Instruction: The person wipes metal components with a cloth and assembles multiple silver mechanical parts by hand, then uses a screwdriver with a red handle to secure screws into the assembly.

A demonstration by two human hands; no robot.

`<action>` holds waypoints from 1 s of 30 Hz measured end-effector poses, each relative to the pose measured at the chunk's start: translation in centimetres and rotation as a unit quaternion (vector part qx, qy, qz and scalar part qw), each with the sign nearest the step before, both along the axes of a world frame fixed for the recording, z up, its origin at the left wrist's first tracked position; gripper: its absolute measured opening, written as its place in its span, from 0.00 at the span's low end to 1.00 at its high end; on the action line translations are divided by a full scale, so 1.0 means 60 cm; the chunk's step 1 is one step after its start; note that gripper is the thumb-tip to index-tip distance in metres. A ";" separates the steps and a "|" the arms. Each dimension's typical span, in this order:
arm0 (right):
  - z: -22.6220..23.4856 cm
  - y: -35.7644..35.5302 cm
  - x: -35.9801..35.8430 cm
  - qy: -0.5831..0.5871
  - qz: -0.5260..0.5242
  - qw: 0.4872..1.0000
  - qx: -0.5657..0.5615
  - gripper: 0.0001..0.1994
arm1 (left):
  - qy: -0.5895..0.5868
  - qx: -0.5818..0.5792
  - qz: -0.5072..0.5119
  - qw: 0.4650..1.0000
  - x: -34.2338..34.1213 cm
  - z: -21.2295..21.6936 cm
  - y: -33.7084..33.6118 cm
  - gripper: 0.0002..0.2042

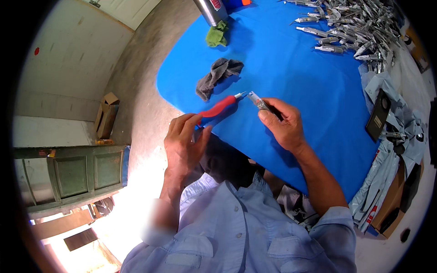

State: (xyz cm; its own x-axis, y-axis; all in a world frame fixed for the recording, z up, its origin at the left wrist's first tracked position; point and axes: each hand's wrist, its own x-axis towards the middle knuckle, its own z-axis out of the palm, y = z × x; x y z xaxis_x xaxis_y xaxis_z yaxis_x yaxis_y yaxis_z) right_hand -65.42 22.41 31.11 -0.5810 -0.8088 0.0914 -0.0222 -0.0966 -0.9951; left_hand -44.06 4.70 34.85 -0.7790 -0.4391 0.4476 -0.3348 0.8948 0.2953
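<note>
My left hand is closed round the rear of a red-handled tool with a pale collar and a thin pointed tip. That tip points right, toward a slim clear-and-silver piece pinched between the thumb and fingers of my right hand. Tip and piece are very close together; whether they touch I cannot tell. Both hands are above the near part of a blue-covered table. Just beyond the red tool, a crumpled dark grey cloth lies on the blue cover.
At the far right is a heap of slim silver-and-white pieces. A steel tumbler and a green cloth are at the far edge. Grey plastic bags and a dark flat rectangular object line the right side. A cardboard box stands left.
</note>
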 end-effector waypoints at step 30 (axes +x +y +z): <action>-0.020 0.007 -0.005 0.007 0.031 0.997 -0.065 0.19 | 0.016 0.188 -0.124 0.974 -0.042 0.045 0.081 0.17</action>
State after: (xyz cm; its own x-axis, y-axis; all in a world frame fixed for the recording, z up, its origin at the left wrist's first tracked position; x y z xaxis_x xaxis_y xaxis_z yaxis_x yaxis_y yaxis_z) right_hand -65.72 22.86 29.88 -0.5284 -0.8237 0.2056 -0.0257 -0.2265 -0.9737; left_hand -46.60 9.54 37.54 -0.8701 -0.3771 0.3174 -0.1074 0.7735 0.6246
